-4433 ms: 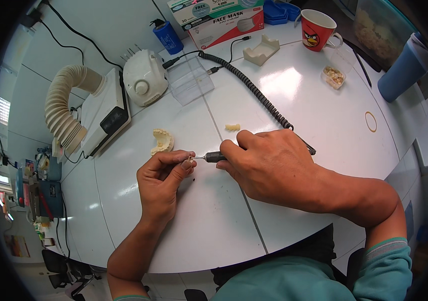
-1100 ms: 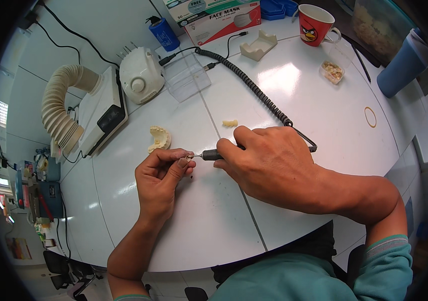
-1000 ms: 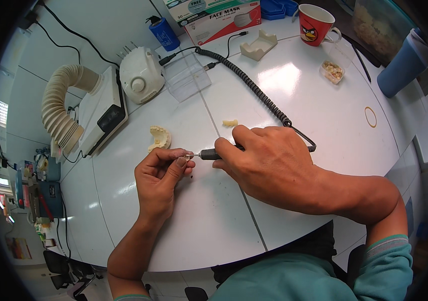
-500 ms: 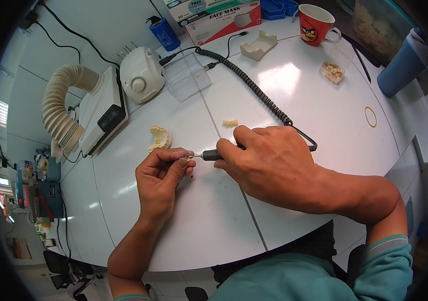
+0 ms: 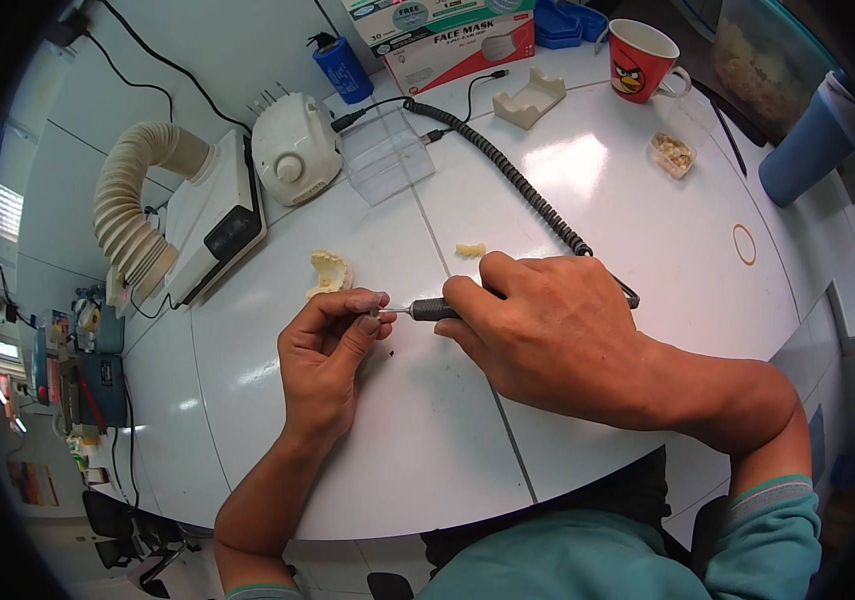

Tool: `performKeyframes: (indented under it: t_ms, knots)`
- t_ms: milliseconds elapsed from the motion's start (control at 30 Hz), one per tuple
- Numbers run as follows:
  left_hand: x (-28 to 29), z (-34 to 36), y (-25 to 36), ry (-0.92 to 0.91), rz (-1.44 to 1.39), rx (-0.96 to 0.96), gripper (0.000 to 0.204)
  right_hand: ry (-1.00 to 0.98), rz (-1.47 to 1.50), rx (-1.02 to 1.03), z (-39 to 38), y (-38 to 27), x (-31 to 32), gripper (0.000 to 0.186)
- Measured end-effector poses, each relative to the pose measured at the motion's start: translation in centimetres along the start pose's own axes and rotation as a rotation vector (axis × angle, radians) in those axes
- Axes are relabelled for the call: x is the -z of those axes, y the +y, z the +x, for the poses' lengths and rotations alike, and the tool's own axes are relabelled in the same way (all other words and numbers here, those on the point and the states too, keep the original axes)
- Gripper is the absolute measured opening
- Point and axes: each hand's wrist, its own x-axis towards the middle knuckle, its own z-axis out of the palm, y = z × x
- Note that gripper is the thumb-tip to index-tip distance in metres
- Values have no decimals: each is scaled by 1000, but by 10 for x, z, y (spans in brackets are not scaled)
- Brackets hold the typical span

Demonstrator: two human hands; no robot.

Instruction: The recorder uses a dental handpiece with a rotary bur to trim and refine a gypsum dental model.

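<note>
Now my left hand (image 5: pixel 325 335) pinches a tiny pale piece (image 5: pixel 375 314), mostly hidden, while my right hand (image 5: pixel 545 325) curls around a dark-grey ribbed handpiece (image 5: pixel 431 310) whose thin silver shaft (image 5: pixel 397 310) points at it. Just beyond my left hand, a cream horseshoe-shaped dental model (image 5: pixel 331 272) sits on the glossy white table (image 5: pixel 427 430).

Brightly lit, with a white glare patch on the tabletop (image 5: pixel 417 430) near the cup (image 5: pixel 643 62); fairly sharp mid-frame, bowed and blackened toward the rim.
</note>
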Motion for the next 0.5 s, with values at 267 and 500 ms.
performKeyframes:
  t_ms: [267,500]
  knots:
    - [0,1,1,-12,-2,15,14,-27,-16,-7,1,-1,1,32]
    - [-2,0,1,-25,13,-7,13,-14,-22,4,0,1,-1,31]
